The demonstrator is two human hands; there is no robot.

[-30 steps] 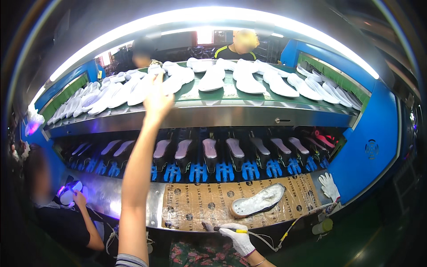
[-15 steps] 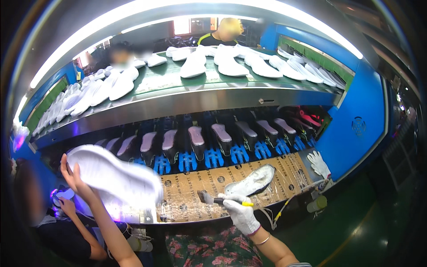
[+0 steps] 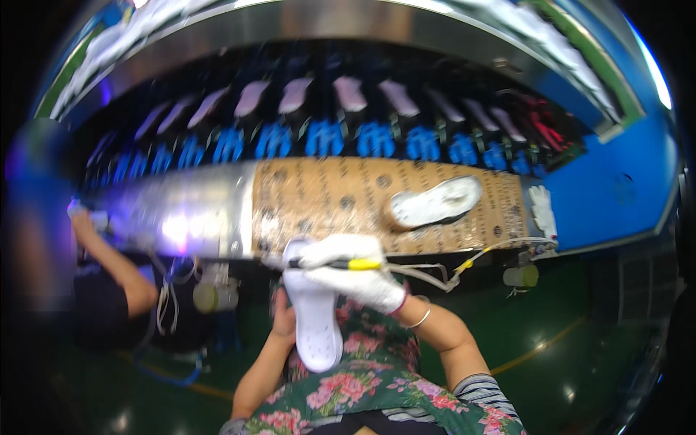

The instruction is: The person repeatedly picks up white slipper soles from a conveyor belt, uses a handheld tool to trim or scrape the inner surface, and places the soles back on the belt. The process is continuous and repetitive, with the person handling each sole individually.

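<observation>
A white shoe sole lies upright over my lap, with my bare left hand gripping its left edge; some fingers are hidden beneath it. My right hand, in a white knitted glove, is closed around a brush with a black and yellow handle. The glove and brush cross the sole's far end; whether the bristles touch it I cannot tell, as they are blurred. Beyond my right hand, another sole, whitish inside with a dark side, rests on the cardboard.
Blue clamps and pinkish shoe bottoms line the machine behind the bench. A bare metal plate adjoins the cardboard. A loose white glove lies at the right end. A co-worker's hand is at far left. Hoses hang along the front edge.
My left hand has brought the white sole from the left down to my lap. My right hand moved left with the brush, over the sole's far end. The view has tilted downward.
</observation>
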